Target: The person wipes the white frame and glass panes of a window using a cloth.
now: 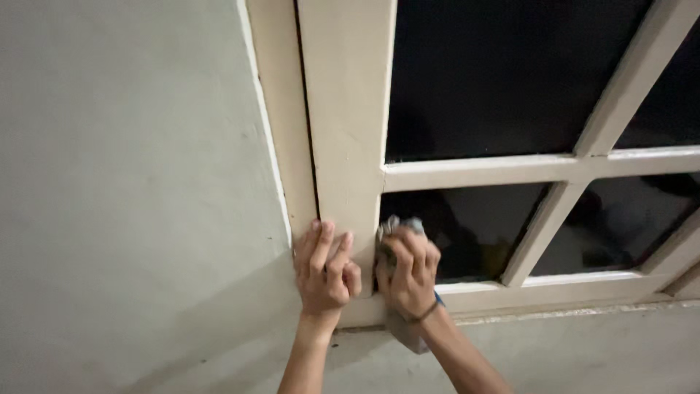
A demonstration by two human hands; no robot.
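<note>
- Cloth [399,228]: small grey rag, bunched up, lies in the lower-left corner of the bottom-left pane [474,226], right where the dark glass meets the upright stile [348,109] of the cream window frame.
- Right hand [408,277]: fingers [417,252] curl together over the rag and press it against the glass; the knuckles face the camera, so the palm side is hidden. A dark band sits on the wrist, and a bit of blue shows just behind it; what it is cannot be told.
- A grey flap [408,337] hangs below the right wrist, over the bottom rail; likely the rag's loose end, but the link is hidden by the hand.
- Left hand [324,273]: holds nothing. Index and middle fingers [321,241] lie extended and flat on the stile, pointing up along it; the other two fold into the palm. It is just beside the right hand, apart from the rag.
- Key relation: the rag is under the right fingers, touching the stile's inner edge on its left; the pane opens away to the right and upward from it. The stile's long axis runs up and slightly right in the head view; the bottom rail [554,295] runs off to the right.
- Nearer hand: right is on the rag; left is one stile-width off, on the wood.
- Surroundings: plain grey wall [124,182] to the left of the frame, a narrow dark gap [306,109] between jamb and sash, more dark panes above and to the right.
</note>
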